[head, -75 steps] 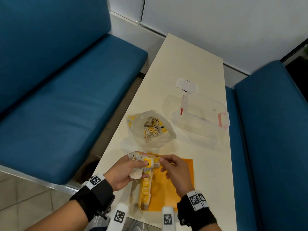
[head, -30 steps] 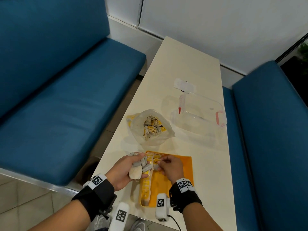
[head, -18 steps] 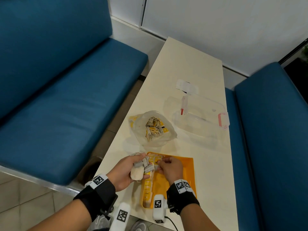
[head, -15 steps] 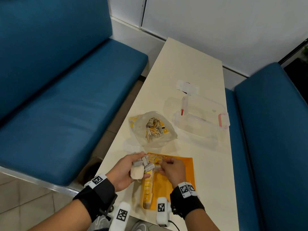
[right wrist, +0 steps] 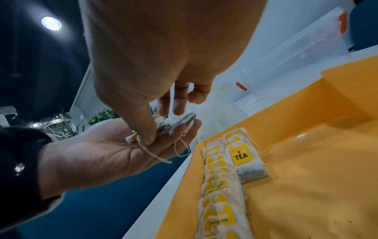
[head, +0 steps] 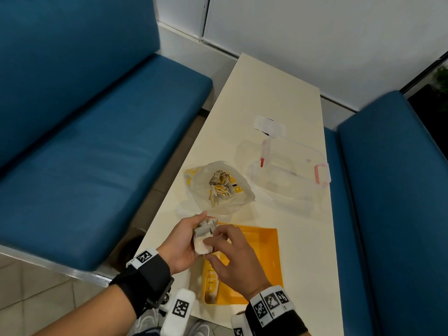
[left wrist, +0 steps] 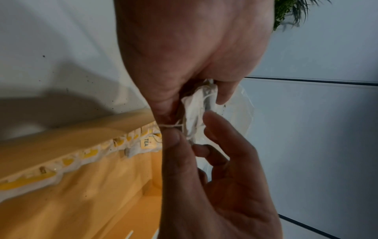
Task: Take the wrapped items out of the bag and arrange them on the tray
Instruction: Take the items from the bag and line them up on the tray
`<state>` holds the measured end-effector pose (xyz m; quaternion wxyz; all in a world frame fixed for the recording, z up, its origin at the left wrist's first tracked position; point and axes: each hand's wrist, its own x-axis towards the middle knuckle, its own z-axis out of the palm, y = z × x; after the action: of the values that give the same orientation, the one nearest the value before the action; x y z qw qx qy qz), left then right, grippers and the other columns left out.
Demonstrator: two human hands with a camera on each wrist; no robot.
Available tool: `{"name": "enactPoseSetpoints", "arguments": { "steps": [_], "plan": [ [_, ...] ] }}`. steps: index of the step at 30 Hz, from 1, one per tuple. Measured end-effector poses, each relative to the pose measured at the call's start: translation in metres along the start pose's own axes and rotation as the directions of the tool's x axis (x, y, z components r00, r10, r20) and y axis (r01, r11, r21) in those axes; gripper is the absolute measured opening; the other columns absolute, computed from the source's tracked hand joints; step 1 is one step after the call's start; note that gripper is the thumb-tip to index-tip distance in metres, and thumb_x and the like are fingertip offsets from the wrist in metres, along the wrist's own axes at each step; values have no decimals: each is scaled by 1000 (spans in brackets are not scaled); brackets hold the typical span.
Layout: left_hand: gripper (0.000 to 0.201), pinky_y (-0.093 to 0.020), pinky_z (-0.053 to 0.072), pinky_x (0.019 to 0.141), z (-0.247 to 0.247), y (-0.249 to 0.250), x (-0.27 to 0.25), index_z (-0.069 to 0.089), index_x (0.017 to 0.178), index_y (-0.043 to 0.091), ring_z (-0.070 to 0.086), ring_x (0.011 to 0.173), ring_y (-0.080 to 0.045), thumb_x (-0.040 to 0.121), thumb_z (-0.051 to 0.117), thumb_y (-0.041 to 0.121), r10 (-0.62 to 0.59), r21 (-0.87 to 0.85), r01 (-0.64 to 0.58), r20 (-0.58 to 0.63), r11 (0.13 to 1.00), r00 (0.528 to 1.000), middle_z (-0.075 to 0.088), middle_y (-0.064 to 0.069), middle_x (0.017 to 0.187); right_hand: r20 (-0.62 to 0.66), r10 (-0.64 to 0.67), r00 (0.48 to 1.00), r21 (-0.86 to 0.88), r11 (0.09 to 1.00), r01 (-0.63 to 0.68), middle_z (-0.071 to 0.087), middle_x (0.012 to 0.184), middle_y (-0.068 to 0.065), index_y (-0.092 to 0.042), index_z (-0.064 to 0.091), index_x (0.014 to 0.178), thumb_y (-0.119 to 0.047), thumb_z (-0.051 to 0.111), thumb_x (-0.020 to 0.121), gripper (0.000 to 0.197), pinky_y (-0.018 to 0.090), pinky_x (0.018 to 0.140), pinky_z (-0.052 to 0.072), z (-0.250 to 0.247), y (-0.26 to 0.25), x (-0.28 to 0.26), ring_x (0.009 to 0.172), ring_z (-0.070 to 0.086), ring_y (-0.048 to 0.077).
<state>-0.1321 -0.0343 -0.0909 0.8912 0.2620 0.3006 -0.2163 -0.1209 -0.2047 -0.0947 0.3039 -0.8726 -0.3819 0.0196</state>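
My left hand (head: pixel 191 238) hovers over the near left corner of the orange tray (head: pixel 261 267) and grips a small bunch of white tea bags (head: pixel 203 235). My right hand (head: pixel 214 248) meets it from the right; its thumb (right wrist: pixel 145 135) and fingers pinch one tea bag of the bunch (right wrist: pixel 175 123), strings dangling below. A row of tea bags (right wrist: pixel 219 190) with yellow tags lines the tray's left wall, and one bag labelled TEA (right wrist: pixel 244 163) lies beside it. The clear plastic bag (head: pixel 219 187), holding more tea bags, lies open beyond the tray.
A clear lidded container (head: pixel 288 170) with pink clasps stands at the right of the cream table (head: pixel 271 93). A small white packet (head: pixel 269 123) lies behind it. Blue benches flank the table on both sides.
My right hand has come off the tea bag row at the tray's far left and risen to the bunch in my left hand. The left hand has stayed put.
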Motion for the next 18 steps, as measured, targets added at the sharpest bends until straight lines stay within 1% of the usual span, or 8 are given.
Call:
{"name": "enactPoseSetpoints", "arguments": {
  "steps": [3, 6, 9, 11, 12, 14, 16, 18],
  "plan": [
    [29, -26, 57, 52, 4, 0, -1, 65, 106, 9, 71, 66, -20, 102, 54, 36, -18, -10, 18, 2, 1000, 1000, 69, -9, 82, -12, -71, 997, -45, 997, 70, 51, 115, -5, -26, 68, 109, -22, 69, 87, 22, 25, 86, 49, 3, -1, 2, 102, 53, 16],
    [30, -26, 55, 51, 1, -1, 1, 66, 111, 10, 70, 67, -19, 101, 55, 37, -12, 28, 13, -14, 1000, 1000, 68, -8, 84, -30, -32, 999, 30, 999, 32, 55, 112, -6, -25, 70, 107, -23, 66, 89, 18, 27, 85, 51, 0, -5, 3, 102, 56, 14],
    [31, -28, 56, 55, -2, -3, 1, 64, 117, 9, 65, 69, -19, 101, 55, 35, 0, 78, 1, -10, 997, 1000, 67, -10, 88, -5, 90, 996, 231, 969, -86, 60, 104, -6, -23, 73, 108, -18, 63, 93, 19, 23, 84, 51, -8, -10, 10, 100, 60, 6],
    [33, -35, 62, 67, -2, -3, -1, 64, 119, 6, 68, 76, -23, 101, 55, 33, 11, 90, -13, 25, 996, 1000, 67, -16, 96, 24, 198, 980, 293, 936, -196, 62, 97, -6, -23, 73, 109, -12, 61, 94, 22, 20, 81, 49, -15, -11, 18, 92, 61, 3],
    [35, -39, 63, 75, -3, -4, -1, 64, 121, 5, 69, 82, -25, 100, 56, 32, 13, 96, -17, 46, 995, 999, 68, -18, 102, 36, 267, 963, 304, 915, -265, 64, 95, -6, -22, 73, 109, -10, 60, 94, 23, 20, 81, 49, -18, -10, 23, 91, 61, 4],
    [39, -46, 59, 89, -4, -6, -1, 65, 124, 3, 71, 92, -28, 99, 57, 33, 13, 108, -21, 79, 994, 997, 69, -21, 110, 54, 409, 911, 320, 857, -404, 68, 96, -8, -21, 72, 107, -8, 58, 95, 23, 22, 81, 52, -24, -7, 31, 91, 63, 3],
    [37, -48, 57, 92, -5, -8, -3, 68, 122, 4, 73, 95, -29, 99, 58, 32, 14, 97, -23, 99, 995, 995, 71, -19, 112, 67, 507, 859, 333, 801, -498, 70, 92, -9, -22, 70, 106, -10, 59, 95, 20, 20, 76, 54, -28, -2, 37, 87, 63, -1],
    [33, -47, 58, 90, -4, -10, -4, 70, 117, 6, 74, 94, -29, 97, 61, 31, 23, 87, -34, 122, 996, 992, 72, -18, 109, 71, 552, 831, 339, 770, -540, 68, 88, -9, -24, 69, 104, -11, 63, 93, 18, 17, 71, 53, -29, 0, 41, 81, 62, -1]
  ]
}}
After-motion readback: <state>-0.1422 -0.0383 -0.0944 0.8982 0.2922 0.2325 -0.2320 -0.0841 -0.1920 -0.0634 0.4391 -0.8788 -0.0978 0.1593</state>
